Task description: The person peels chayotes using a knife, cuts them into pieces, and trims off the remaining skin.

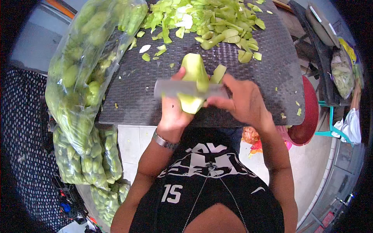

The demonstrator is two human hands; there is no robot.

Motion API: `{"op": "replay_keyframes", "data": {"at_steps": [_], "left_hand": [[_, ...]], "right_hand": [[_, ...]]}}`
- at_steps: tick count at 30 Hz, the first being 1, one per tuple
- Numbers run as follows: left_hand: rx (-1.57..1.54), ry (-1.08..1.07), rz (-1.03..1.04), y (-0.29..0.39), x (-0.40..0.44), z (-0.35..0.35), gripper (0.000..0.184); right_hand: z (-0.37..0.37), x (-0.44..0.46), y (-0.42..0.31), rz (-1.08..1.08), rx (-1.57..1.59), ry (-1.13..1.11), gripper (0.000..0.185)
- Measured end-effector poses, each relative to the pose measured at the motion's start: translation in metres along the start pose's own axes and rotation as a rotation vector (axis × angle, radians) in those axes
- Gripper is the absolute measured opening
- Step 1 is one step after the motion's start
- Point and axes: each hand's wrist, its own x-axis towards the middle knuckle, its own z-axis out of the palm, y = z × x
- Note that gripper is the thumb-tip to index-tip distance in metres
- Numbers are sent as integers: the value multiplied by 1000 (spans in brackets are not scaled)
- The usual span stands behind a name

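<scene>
My left hand holds a pale green chayote from below and the side, over the near part of the dark woven tabletop. In my right hand is a broad-bladed knife, its blade blurred by motion and lying across the front of the chayote. A strip of green peel stands up beside the blade, close to my right fingers. The knife's handle is mostly hidden inside my right hand. Beyond both hands lies a large heap of green peelings.
A big clear bag of chayotes leans along the table's left side, with more filled bags below it. To the right, a red tub stands beside the table, near a teal stool. Scraps of peel dot the tabletop.
</scene>
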Motion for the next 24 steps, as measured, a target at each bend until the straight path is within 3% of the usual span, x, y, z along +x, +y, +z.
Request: {"op": "replay_keyframes", "data": {"at_steps": [2,4,6,9,12,17,22,24], "left_hand": [[-21,-16,-85,9,-8,29,57],[-10,-31,-70,13,-16,39,57],[-2,-46,-52,14,-10,34,57],[31,50,-30,13,0,39,58],[-131,-9,-38,7,7,25,54],[-218,-133,-38,8,6,20,52],[-141,-31,30,2,4,25,53],[-152,35,18,0,1,23,55]], "right_hand": [[5,13,61,133,-171,52,50],[-1,19,65,252,-157,75,51],[-16,12,52,351,38,69,65],[-20,7,9,400,96,-67,64],[-4,-7,-18,28,71,-55,61],[2,-5,-20,-51,69,-52,62],[3,-1,-11,-127,-28,-5,58],[-2,7,2,-39,36,-14,63]]}}
